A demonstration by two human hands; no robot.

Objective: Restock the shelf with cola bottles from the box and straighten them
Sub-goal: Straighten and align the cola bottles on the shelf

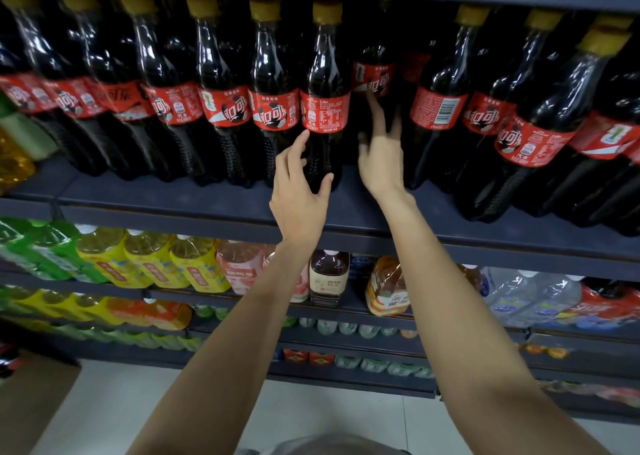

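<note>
While both hands' fingers spread, gripping nothing: left hand (300, 191) at 1 front cola bottle (325, 101), right hand (381, 156) beside.

Even, fairly dim indoor light; white glints streak the cola bottles (325, 83). Wide-angle bending tilts bottles toward both edges. Left of them, labels smear with blur.

Front-row gap (375, 135) between cola bottles (325, 101), one bottle (374, 73) behind.
</note>
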